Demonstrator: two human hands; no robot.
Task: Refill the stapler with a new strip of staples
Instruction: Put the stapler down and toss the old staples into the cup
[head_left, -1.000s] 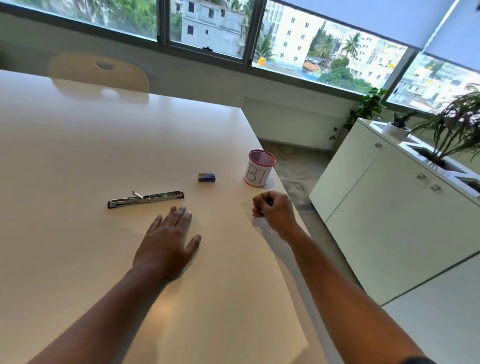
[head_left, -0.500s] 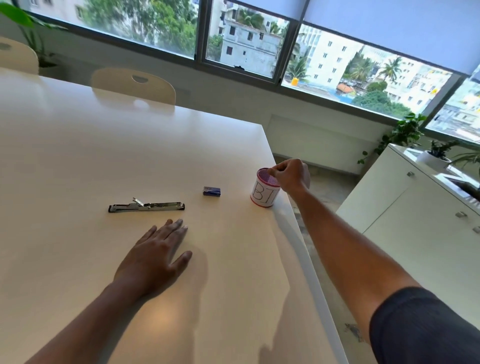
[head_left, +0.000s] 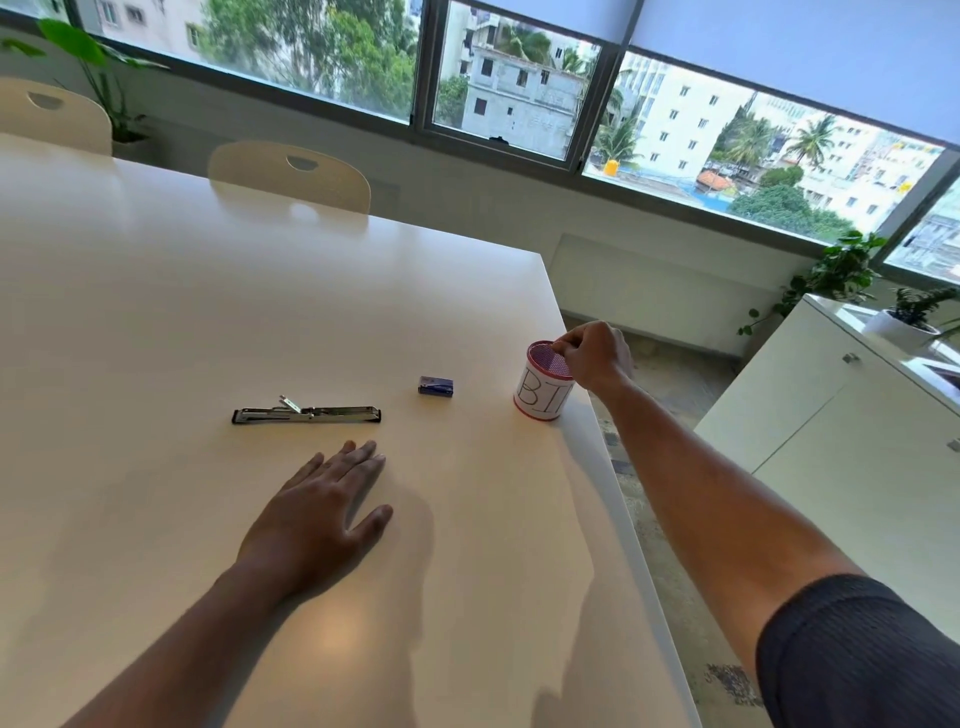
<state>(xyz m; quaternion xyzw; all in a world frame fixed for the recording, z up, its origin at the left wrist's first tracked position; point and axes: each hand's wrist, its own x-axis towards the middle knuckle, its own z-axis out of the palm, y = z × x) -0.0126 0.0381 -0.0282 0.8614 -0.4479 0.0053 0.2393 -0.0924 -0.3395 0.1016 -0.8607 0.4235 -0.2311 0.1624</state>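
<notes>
Item: long silver metal stapler (head_left: 306, 414), opened flat. We are seeing it lying lengthwise on the white table (head_left: 156, 322), just beyond the fingertips of our left hand (head_left: 322, 514) and not touching them.

Item: left hand. We are resting it palm down on the table, fingers straight and spread, grasping nothing.

Item: small blue staple box (head_left: 436, 386). It is sitting between the stapler and our right hand (head_left: 595, 356), apart from both.

Item: right hand. We are reaching it over the rim of the white paper-wrapped cup with a red edge (head_left: 540, 392), at the table's right edge. The fingers are curling together as in a pinch; whether they are gripping anything, we cannot tell. The stapler is lying well to the left of this hand.
</notes>
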